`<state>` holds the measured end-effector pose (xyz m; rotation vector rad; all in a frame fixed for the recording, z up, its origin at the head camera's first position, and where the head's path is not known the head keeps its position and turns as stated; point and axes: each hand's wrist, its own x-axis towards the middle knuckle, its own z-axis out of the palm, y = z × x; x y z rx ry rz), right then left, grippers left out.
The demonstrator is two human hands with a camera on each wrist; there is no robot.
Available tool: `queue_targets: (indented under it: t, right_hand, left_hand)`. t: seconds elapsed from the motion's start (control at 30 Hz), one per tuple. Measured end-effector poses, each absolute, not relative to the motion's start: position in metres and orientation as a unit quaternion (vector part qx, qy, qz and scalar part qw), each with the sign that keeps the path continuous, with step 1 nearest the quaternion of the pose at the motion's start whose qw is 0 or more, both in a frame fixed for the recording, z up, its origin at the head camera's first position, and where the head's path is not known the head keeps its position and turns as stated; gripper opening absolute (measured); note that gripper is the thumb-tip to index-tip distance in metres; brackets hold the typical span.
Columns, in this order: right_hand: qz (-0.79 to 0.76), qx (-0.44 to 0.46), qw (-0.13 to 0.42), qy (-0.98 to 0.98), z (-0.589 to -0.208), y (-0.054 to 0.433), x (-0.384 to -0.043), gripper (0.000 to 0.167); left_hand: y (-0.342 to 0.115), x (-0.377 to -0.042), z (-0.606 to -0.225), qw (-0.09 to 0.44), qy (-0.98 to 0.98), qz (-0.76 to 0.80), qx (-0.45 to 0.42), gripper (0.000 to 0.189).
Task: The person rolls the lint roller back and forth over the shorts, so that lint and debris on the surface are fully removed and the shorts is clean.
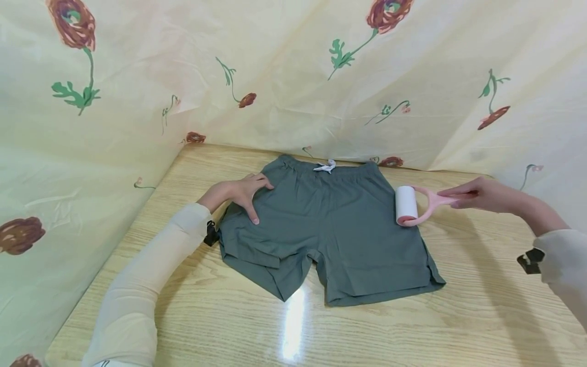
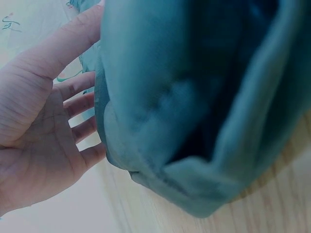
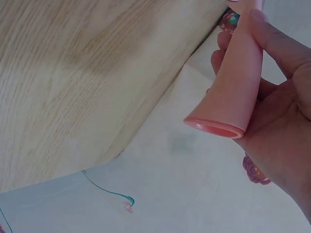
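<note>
A pair of dark green-grey shorts [image 1: 353, 219] lies spread on the wooden table, white drawstring [image 1: 325, 166] at the top and its left leg hem folded up. My left hand [image 1: 243, 193] rests on the left side of the shorts, thumb and fingers spread; in the left wrist view, bunched fabric [image 2: 146, 97] stands right beside the fingers. At the right edge of the shorts is a lint roller with a white roll [image 1: 406, 204]. Its pink handle [image 3: 231, 92] is gripped by my right hand [image 1: 492, 195], the thumb along one side.
The wooden table [image 1: 220, 316] reaches back to a cream cloth [image 1: 284, 76] with printed red flowers, which hangs behind and on the left. A bright light reflection lies on the table in front of the shorts. Black wrist mounts [image 1: 211, 233] sit at both sleeves.
</note>
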<state>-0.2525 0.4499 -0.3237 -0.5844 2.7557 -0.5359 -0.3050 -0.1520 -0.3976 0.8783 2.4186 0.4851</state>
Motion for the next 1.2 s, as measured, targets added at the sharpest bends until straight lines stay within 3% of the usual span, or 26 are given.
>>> queue_targets:
  t: [0.57, 1.2]
  right_hand:
    - [-0.172, -0.198, 0.113, 0.958, -0.309, 0.406, -0.249, 0.043]
    - [-0.263, -0.343, 0.111, 0.895, -0.315, 0.294, -0.251, 0.040]
  left_hand:
    - [-0.152, -0.304, -0.396, 0.262, 0.893, 0.180, 0.319, 0.106]
    - [-0.151, -0.306, -0.398, 0.265, 0.897, 0.173, 0.309, 0.107]
